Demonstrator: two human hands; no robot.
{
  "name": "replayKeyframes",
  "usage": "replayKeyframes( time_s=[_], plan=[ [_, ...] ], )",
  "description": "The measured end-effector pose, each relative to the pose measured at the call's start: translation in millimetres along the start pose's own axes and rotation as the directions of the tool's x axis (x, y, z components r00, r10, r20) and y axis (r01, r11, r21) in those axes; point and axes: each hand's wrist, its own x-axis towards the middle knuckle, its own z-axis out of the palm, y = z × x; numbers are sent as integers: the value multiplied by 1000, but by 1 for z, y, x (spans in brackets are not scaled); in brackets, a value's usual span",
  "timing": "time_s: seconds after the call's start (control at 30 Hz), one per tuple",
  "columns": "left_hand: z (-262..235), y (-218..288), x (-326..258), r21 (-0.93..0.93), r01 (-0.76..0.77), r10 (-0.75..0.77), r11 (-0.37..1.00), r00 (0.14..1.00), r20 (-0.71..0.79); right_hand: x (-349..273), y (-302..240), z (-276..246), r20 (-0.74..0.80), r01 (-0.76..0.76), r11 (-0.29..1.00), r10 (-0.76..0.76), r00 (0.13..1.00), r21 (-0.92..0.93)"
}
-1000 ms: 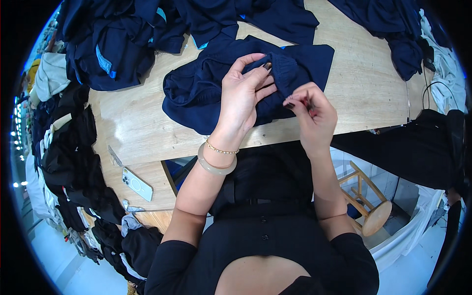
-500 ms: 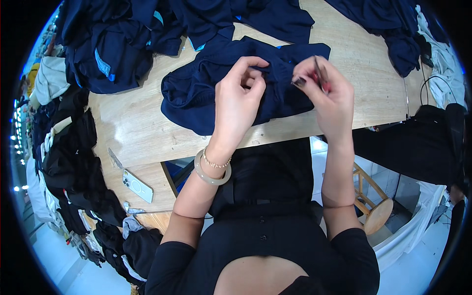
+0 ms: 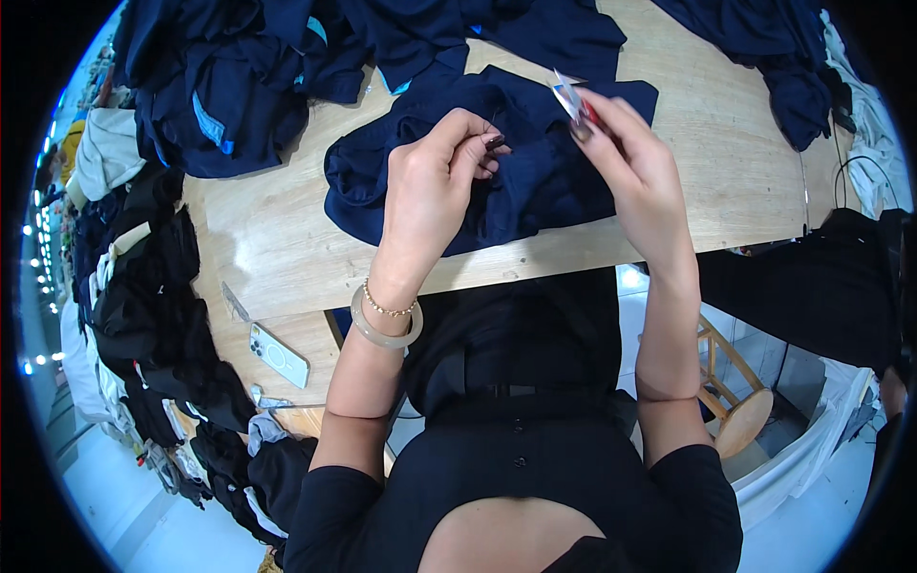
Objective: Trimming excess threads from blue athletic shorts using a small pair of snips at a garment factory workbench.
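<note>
A dark navy garment point(image 3: 559, 196) lies bunched on the wooden table in front of me. Over its left part, my left hand point(image 3: 428, 186) is closed, thumb and forefinger pinched together. Whatever sits in that pinch is too fine to make out. My right hand point(image 3: 638, 167) grips a pair of small thread snips point(image 3: 570, 99) with a bit of red at the handle. Their metal blades point up and to the left, above the garment's right part and apart from my left hand.
More navy garments point(image 3: 220, 95) with light blue strips pile up at the far left. Others point(image 3: 798, 95) lie at the far right. A white phone point(image 3: 279, 354) rests at the table's left, beside heaped black clothing point(image 3: 153, 325). A wooden stool point(image 3: 743, 424) stands below right.
My left hand has shifted left, its fingertips now pinched together. The snips in my right hand have turned so their blades show, and that hand has moved slightly up.
</note>
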Motion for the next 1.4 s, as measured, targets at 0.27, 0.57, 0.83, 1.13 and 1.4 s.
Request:
replayKeyframes(
  time_s=[0.27, 0.57, 0.83, 1.13, 1.4],
  plan=[
    [-1, 7, -14, -63, -61, 59, 996, 998, -28, -9, 12, -16, 89, -27, 999, 23, 996, 34],
    [2, 6, -19, 1, -163, 162, 987, 981, -110, -17, 5, 2, 32, 119, 990, -117, 993, -74],
    [4, 9, -18, 31, -190, 193, 981, 973, -126, -22, 4, 12, -6, 189, 976, -191, 982, -109],
    [3, 8, -19, 20, -174, 176, 984, 978, -116, -21, 1, 13, 10, 198, 972, -198, 980, -130],
    [4, 10, -16, -196, -58, 30, 979, 989, -142, -20, 8, 10, -103, 22, 992, -9, 995, 124]
  ],
)
